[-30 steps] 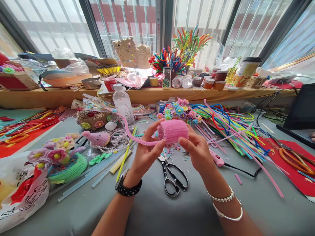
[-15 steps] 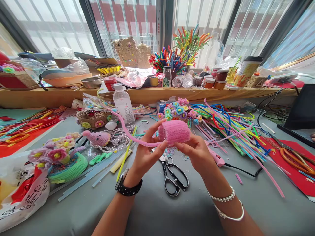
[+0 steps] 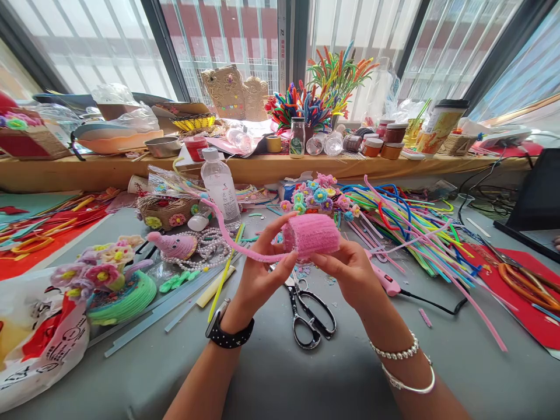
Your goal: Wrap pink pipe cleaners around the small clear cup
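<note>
Both hands hold a small pink cylinder point(image 3: 311, 234) wound from pipe cleaner, above a grey table point(image 3: 280, 373). My left hand point(image 3: 261, 269) pinches its left end, thumb and fingers closed on it and on the loose pink pipe-cleaner tail point(image 3: 227, 232) that curves up and left. My right hand point(image 3: 352, 270) cups the cylinder from below and the right, fingers wrapped round it. Black-handled scissors point(image 3: 308, 315) lie on the table just beneath the hands.
A pile of coloured pipe cleaners point(image 3: 406, 219) spreads to the right, with a pink glue gun point(image 3: 385, 281) and its black cable. A water bottle point(image 3: 220, 186), a pearl string, a pink knitted mouse point(image 3: 171, 245) and flower baskets point(image 3: 114, 289) lie left. A cluttered wooden shelf point(image 3: 271, 166) runs along the window.
The pink cylinder and both hands have shifted slightly up and right; the loose tail has swung a little. The grip is unchanged.
</note>
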`<state>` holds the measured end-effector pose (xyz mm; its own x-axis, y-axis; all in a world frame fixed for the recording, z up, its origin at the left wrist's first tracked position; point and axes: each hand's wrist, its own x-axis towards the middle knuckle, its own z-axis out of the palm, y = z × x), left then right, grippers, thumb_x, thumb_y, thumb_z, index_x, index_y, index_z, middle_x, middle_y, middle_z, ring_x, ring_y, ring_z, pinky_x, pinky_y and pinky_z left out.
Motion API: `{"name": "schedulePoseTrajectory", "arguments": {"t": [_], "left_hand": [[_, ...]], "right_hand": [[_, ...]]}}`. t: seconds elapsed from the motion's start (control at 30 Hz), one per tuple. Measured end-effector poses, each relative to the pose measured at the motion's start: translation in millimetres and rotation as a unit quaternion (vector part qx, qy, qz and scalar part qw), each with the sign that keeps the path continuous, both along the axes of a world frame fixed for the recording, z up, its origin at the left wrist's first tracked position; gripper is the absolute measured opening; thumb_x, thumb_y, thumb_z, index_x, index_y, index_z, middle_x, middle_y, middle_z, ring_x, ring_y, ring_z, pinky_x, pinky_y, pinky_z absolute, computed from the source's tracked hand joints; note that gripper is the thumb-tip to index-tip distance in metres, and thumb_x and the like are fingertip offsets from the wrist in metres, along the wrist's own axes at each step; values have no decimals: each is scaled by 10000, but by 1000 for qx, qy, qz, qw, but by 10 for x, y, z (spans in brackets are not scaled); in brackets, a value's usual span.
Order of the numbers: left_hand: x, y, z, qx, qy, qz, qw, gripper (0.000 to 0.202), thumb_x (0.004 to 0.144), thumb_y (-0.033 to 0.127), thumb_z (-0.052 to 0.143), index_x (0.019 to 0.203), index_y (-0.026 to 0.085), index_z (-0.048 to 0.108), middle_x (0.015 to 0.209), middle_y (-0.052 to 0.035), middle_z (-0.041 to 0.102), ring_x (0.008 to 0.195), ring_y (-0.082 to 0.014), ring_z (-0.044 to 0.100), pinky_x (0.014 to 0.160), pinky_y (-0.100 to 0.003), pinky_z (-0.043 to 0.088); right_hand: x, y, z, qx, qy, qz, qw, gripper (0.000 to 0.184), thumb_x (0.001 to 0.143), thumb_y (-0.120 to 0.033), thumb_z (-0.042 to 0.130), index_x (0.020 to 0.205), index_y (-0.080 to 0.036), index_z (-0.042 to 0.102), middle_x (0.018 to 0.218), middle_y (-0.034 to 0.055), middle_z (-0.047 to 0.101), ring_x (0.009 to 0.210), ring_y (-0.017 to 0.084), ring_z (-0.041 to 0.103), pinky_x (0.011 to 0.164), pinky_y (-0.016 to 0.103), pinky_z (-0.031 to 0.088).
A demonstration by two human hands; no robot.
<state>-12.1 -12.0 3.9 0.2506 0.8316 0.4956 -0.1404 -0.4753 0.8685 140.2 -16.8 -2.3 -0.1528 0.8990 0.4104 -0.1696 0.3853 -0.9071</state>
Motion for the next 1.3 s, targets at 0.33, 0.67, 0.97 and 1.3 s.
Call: {"name": "schedulePoseTrajectory", "arguments": {"t": [0.33, 0.67, 0.97, 1.3], "left_hand": [[26, -1, 3, -27, -30, 13, 999, 410, 792, 341, 579, 1195, 294, 522, 1117, -37, 613, 748, -157, 609, 606, -268, 517], [50, 30, 129, -280, -112, -62, 951, 478, 750, 429, 554, 1137, 153, 503, 916, -81, 690, 631, -190, 694, 596, -263, 577], [25, 37, 163, -359, -169, -132, 908, 339, 794, 372, 483, 1071, 182, 524, 867, -66, 686, 583, -154, 686, 552, -214, 569], [41, 29, 142, -387, -140, -146, 900, 301, 808, 351, 487, 1031, 162, 558, 848, -60, 672, 539, -118, 656, 539, -218, 566]], "right_hand": [[2, 26, 4, -12, 27, 22, 999, 209, 743, -406, 637, 829, -243, 737, 1094, 43, 654, 1091, 247, 555, 940, 416, 438], [20, 59, 37, -41, 52, -28, 997, 165, 755, -360, 629, 752, -223, 721, 1042, 47, 623, 1043, 214, 556, 920, 385, 429], [48, 20, 57, 157, -106, -205, 960, 453, 658, -359, 717, 1067, -279, 541, 1079, 44, 548, 1027, 219, 522, 801, 369, 462], [78, -9, 117, 270, -236, -174, 917, 468, 703, -302, 704, 1134, -293, 522, 1183, 63, 507, 1155, 234, 469, 988, 442, 392]]}}
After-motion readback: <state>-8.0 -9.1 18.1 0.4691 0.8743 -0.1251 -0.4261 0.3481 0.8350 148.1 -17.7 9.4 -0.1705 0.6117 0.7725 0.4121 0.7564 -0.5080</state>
